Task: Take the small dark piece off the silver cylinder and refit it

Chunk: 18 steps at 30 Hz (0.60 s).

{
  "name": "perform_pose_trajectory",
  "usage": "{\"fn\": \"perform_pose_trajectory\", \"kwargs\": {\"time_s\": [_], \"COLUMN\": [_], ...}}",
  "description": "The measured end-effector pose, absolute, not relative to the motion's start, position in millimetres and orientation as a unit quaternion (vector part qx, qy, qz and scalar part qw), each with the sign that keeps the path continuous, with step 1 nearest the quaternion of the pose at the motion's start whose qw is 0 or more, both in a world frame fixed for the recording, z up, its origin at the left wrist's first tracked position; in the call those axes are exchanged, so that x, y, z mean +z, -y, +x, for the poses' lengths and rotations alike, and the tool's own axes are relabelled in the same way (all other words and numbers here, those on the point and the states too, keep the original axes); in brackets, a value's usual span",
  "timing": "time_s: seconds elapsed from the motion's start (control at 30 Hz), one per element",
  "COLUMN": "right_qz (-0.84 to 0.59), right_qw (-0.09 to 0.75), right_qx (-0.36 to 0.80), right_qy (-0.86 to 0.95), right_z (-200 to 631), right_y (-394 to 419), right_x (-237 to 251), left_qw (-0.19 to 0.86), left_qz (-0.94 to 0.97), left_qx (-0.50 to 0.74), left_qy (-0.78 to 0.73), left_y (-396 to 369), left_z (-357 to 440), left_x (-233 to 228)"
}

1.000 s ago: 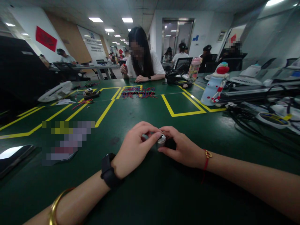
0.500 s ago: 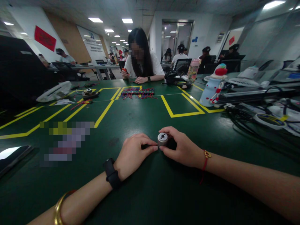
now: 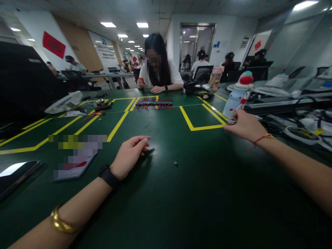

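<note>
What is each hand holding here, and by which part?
The right hand pinches a small silvery cylinder at its rim. The left hand holds nothing visible.

We can read no text anywhere. The red rectangular banner [image 3: 54, 45] on the left wall carries marks too blurred for us to make out, and so does the large white wall panel [image 3: 103, 50] beyond it. The small blue sign [image 3: 217, 44] beside the glass doorway shows only a shape we cannot decipher.
</note>
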State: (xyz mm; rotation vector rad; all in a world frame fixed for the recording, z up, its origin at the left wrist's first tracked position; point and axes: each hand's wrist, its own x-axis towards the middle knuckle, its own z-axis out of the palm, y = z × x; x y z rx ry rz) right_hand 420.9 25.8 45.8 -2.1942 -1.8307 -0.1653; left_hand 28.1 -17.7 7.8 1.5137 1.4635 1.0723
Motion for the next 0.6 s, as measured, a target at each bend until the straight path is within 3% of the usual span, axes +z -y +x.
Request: {"fn": "perform_pose_trajectory", "kwargs": {"time_s": [0.2,0.37,0.43,0.5,0.6], "right_qz": [-0.815,-0.787,-0.726,-0.558,-0.382], "right_qw": [0.040,0.092,0.144,0.217,0.219], "right_qx": [0.018,-0.038,-0.054,-0.007,0.096], "right_qy": [0.577,0.609,0.670,0.801,0.893], "right_z": [486,452,411,362,302], "right_y": [-42,-31,-15,7,41], "right_x": [60,58,49,38,21], "left_qw": [0.380,0.373,0.364,0.356,0.350], "left_qz": [0.597,0.593,0.598,0.604,0.609], "left_qx": [0.418,0.421,0.418,0.414,0.413], "left_qy": [-0.569,-0.577,-0.579,-0.580,-0.579], "left_y": [19,18,17,16,16], "left_z": [31,32,32,32,32], "left_x": [6,4,3,1,0]}}
